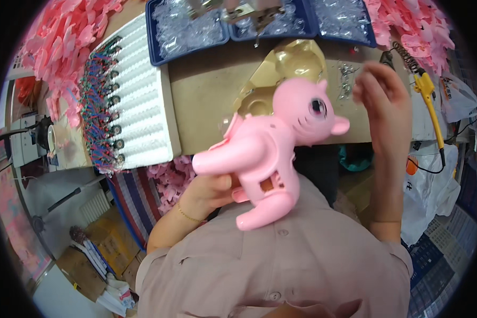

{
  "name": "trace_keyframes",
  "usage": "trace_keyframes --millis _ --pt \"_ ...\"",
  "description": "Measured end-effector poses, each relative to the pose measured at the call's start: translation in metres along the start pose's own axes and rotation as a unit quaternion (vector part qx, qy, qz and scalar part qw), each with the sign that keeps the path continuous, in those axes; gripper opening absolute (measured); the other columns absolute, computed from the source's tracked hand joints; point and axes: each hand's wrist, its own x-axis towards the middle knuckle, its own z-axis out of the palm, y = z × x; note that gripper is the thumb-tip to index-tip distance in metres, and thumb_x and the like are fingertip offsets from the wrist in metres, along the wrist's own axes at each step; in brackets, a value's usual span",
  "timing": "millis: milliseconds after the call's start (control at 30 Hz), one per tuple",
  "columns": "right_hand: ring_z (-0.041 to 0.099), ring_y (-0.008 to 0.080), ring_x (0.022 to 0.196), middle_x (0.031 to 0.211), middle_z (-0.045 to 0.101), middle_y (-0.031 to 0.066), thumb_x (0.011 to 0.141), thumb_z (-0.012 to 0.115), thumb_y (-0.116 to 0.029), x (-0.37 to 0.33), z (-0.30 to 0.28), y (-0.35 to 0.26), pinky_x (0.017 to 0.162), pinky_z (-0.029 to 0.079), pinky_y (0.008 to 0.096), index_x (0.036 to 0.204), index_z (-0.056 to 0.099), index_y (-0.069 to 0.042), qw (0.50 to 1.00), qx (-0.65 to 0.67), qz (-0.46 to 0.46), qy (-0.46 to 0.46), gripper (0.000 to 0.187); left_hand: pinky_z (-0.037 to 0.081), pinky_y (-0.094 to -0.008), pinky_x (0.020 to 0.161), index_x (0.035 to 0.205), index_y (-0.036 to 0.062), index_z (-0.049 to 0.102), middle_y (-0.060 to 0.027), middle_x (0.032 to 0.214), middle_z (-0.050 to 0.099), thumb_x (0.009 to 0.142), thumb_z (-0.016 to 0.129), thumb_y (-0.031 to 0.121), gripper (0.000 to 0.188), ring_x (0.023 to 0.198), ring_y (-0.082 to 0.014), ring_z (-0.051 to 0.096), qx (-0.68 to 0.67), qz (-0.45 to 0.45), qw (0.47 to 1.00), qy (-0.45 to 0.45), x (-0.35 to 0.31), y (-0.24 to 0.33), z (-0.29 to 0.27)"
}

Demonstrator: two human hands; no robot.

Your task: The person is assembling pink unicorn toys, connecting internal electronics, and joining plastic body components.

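A pink plastic toy animal [273,143] with a painted eye is tilted in front of my body, over the table's near edge. It has an open rectangular slot low on its body, and a loose-looking pink flap sticks out at its left. My left hand [217,191] grips it from beneath and behind, most of the fingers hidden by the toy. To the right, my right hand [384,95] is raised beside a small scatter of metal screws [346,79]. Its fingers are curled together and slightly blurred; whatever is in them is too small to make out.
Behind the toy lies a tan moulded plastic form [299,58]. Blue trays [152,40] of clear parts line the back. A white ridged foam tray [143,95] with wired components [98,106] stands left. Pink parts [69,37] are heaped at both far corners. A yellow-handled tool [426,93] hangs right.
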Motion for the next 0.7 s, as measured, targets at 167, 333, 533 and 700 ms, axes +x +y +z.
trace_keyframes --millis 167,333,533,700 --pt "0.061 0.0166 0.08 0.092 0.061 0.0085 0.089 0.06 -0.006 -0.075 0.038 -0.028 0.075 0.05 0.0282 0.092 0.054 -0.001 0.994 0.083 0.01 -0.067 0.008 0.038 -0.0395 0.108 0.145 0.0123 0.025 -0.0093 0.144 0.038 0.075 0.077 0.044 0.092 0.129 -0.0258 0.043 0.202 0.118 0.972 -0.019 0.014 -0.001 0.02" --pt "0.048 0.0143 0.106 0.113 0.049 0.01 0.085 0.064 -0.003 -0.072 0.075 0.003 0.091 0.04 0.0276 0.088 0.057 -0.003 0.976 0.073 0.036 -0.2 0.007 0.036 -0.0377 0.108 0.145 0.017 0.021 -0.0044 0.141 0.036 0.073 0.077 0.05 0.097 0.129 -0.0207 0.041 0.315 0.255 0.914 -0.031 0.017 -0.006 0.039" --pt "0.05 0.013 0.092 0.102 0.051 0.0078 0.083 0.066 -0.003 -0.068 0.097 -0.006 0.083 0.04 0.0248 0.086 0.061 0.001 0.977 -0.091 -0.081 -0.177 0.008 0.042 -0.0361 0.102 0.137 0.0038 0.036 -0.0096 0.13 0.05 0.076 0.078 0.031 0.079 0.121 -0.0216 0.05 0.284 0.353 0.891 -0.026 0.021 -0.009 0.02" --pt "0.051 0.0144 0.088 0.095 0.053 0.0075 0.082 0.067 -0.004 -0.052 0.087 -0.012 0.081 0.04 0.0253 0.084 0.061 0.001 0.968 -0.143 -0.085 -0.189 0.008 0.043 -0.0356 0.101 0.136 0.0028 0.037 -0.0104 0.127 0.052 0.08 0.075 0.022 0.071 0.118 -0.0213 0.052 0.345 0.369 0.863 -0.013 0.017 0.004 0.031"
